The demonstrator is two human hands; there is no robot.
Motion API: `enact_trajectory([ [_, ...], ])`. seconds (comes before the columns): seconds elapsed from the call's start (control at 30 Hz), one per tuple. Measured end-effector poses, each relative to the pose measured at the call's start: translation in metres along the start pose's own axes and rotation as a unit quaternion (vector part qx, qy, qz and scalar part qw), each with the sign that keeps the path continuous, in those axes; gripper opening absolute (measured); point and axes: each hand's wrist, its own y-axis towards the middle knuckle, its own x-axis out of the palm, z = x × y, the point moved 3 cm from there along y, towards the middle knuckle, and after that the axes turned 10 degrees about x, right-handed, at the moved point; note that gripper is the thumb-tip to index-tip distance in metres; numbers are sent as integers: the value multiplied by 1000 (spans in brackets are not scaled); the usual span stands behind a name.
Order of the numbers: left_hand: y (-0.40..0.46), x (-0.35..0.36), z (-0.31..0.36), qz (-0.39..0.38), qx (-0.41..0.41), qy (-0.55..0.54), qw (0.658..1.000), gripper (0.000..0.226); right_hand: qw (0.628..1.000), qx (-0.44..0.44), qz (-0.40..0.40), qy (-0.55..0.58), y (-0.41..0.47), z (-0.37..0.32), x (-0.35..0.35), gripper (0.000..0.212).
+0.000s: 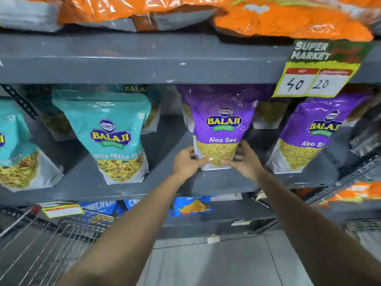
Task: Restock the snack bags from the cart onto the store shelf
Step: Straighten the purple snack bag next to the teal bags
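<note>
Purple Aloo Sev bag [219, 129] stands upright nr front edge of grey shelf [115, 182], both hands pinching its bottom: left hand [186, 162], right hand [244, 159]. Open shelf either side; teal bag [115, 137] left, another purple bag [309, 135] right. Wire cart [51, 240] lower left.

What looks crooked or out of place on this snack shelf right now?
The yellow price tag hangs tilted off the upper shelf edge, covering part of the purple bags behind it. The Aloo Sev bag held by both hands stands upright; nothing looks spilled or torn.
</note>
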Motion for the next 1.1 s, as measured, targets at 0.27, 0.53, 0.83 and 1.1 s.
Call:
enact_trajectory([
  [0.27,-32,-15,-10,3,0,-7,1000,70,1000,-1,-30,-3,-33,5,10,75],
  [0.53,-6,-55,94,102,123,-163,974,35,945,-9,-55,324,-20,-85,-42,47],
  [0.83,-3,-56,102,123,117,-214,962,30,955,-44,-22,294,-12,-102,-55,9],
  [1.1,-32,-16,22,-14,20,-37,999,67,991,9,-125,39,-20,-19,-4,62],
])
